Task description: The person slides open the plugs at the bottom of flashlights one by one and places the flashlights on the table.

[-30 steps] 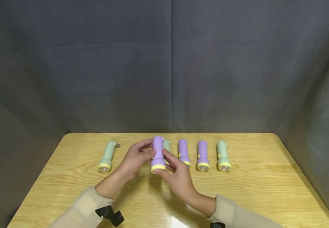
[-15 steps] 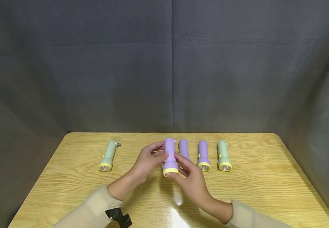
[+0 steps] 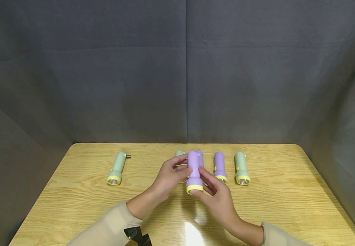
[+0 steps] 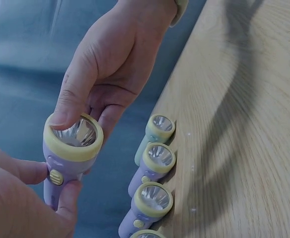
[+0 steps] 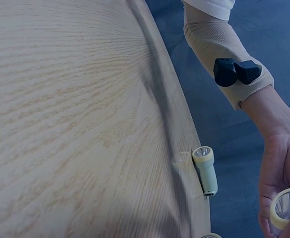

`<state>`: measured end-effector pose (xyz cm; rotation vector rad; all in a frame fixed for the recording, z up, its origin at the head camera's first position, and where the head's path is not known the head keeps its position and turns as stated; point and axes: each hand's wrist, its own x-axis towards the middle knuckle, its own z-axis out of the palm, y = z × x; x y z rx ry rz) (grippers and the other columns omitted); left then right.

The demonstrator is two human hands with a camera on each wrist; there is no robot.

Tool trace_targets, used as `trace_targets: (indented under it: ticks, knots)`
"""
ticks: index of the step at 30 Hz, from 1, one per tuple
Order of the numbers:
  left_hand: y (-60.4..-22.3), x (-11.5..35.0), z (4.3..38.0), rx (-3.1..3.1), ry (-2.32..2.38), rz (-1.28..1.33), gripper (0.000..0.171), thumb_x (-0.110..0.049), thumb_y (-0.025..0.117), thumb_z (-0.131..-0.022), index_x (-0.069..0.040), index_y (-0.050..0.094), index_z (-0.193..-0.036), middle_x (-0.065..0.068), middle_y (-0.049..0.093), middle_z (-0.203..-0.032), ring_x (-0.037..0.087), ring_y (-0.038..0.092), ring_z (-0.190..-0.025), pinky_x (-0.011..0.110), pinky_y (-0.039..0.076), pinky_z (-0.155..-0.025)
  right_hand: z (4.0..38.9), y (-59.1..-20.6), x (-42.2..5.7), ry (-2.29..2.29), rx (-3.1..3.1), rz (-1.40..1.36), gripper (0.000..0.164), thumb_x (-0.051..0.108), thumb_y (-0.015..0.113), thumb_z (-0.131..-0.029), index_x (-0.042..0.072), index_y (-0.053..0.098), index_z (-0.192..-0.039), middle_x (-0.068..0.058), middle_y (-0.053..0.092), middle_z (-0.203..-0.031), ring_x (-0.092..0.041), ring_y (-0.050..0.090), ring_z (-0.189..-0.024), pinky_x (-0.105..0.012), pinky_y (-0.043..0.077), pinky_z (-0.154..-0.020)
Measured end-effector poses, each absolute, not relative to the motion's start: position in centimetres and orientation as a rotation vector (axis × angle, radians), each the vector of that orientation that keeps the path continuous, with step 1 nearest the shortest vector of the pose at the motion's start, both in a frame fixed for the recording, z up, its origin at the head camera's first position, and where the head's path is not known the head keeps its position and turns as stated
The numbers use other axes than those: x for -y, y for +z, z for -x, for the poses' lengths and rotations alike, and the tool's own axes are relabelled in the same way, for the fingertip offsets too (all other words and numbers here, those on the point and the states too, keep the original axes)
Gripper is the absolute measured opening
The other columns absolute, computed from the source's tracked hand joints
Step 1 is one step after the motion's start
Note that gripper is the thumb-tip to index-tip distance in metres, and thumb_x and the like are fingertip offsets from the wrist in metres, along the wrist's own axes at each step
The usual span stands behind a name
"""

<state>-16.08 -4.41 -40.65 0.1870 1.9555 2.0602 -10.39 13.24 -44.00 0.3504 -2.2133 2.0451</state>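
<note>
A purple flashlight (image 3: 193,171) with a yellow lens ring is held upright above the table, lens end toward me. My left hand (image 3: 169,176) pinches its body from the left; in the left wrist view those fingers lie either side of the yellow switch (image 4: 56,177). My right hand (image 3: 219,200) grips the lens end, its thumb over the ring and lens. Directly behind the held flashlight, a second purple flashlight (image 3: 200,159) is mostly hidden. A green flashlight (image 3: 179,152) shows partly behind the left fingers.
Right of the hands lie another purple flashlight (image 3: 219,164) and a green one (image 3: 241,167). Far left lies a green flashlight (image 3: 117,167) with metal prongs (image 3: 128,156) folded out. All rest on the wooden table (image 3: 73,205), backed by a dark grey curtain (image 3: 119,85).
Both hands have carried the purple flashlight to the right and slightly toward me. It passed in front of the middle green flashlight and now overlaps the purple one beside it.
</note>
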Motion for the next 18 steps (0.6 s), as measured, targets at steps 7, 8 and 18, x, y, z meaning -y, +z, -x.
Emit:
trace_targets:
  ticks: [7, 8, 18]
  knots:
    - [-40.79, 3.80, 16.08, -1.964, 2.075, -0.172, 0.052, -0.002, 0.066, -0.098, 0.003, 0.048, -0.147, 0.022, 0.054, -0.136, 0.030, 0.060, -0.121, 0.035, 0.057, -0.091, 10.24, -44.32, -13.69, 2.070, 2.187, -0.369, 0.069, -0.006, 0.078, -0.084, -0.009, 0.047, -0.146, -0.023, 0.044, -0.153, -0.032, 0.047, -0.137, -0.024, 0.046, -0.103]
    - [-40.79, 3.76, 16.07, -1.960, 2.077, -0.170, 0.052, -0.002, 0.066, -0.098, 0.003, 0.049, -0.147, 0.022, 0.054, -0.137, 0.030, 0.060, -0.121, 0.035, 0.057, -0.091, 10.23, -44.36, -13.72, 2.070, 2.184, -0.372, 0.069, -0.006, 0.078, -0.084, -0.009, 0.047, -0.146, -0.023, 0.044, -0.154, -0.032, 0.047, -0.137, -0.024, 0.046, -0.103]
    - [-41.37, 3.43, 16.10, -1.945, 2.107, -0.180, 0.052, -0.001, 0.065, -0.098, 0.004, 0.048, -0.147, 0.021, 0.052, -0.140, 0.031, 0.059, -0.123, 0.035, 0.057, -0.093, 10.22, -44.46, -13.90, 2.105, 2.158, -0.360, 0.063, -0.006, 0.074, -0.088, -0.010, 0.047, -0.145, -0.024, 0.044, -0.153, -0.028, 0.048, -0.137, -0.024, 0.046, -0.105]
